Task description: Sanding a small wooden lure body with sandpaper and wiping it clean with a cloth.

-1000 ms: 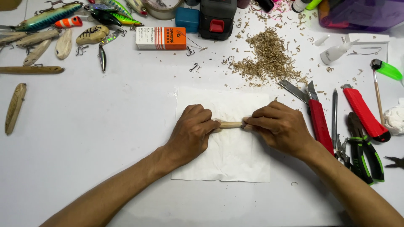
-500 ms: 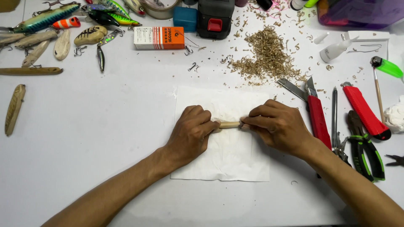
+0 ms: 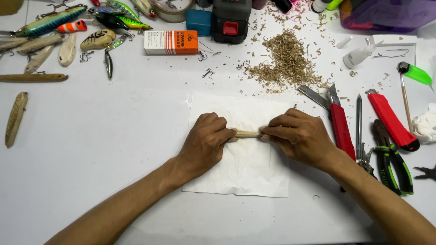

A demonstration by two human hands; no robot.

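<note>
A small pale wooden piece (image 3: 247,134) lies across a white paper towel (image 3: 245,174) in the middle of the white table. My left hand (image 3: 206,140) grips its left end, fingers curled over it. My right hand (image 3: 297,136) pinches its right end with thumb and fingertips; whether something small is pressed against the wood under those fingers is hidden. Only a short middle stretch of the wood shows between the two hands.
Wood shavings (image 3: 288,61) pile behind the towel. Red utility knives (image 3: 340,127) (image 3: 393,121), green-handled pliers (image 3: 390,161) and a green lighter (image 3: 415,73) lie right. Fishing lures (image 3: 50,20), carved wooden blanks (image 3: 16,118), loose hooks (image 3: 208,72) and an orange-white box (image 3: 171,41) lie left and behind.
My right hand has slid a little to the left along the wooden piece, so less wood shows between the hands. My left hand has stayed put.
</note>
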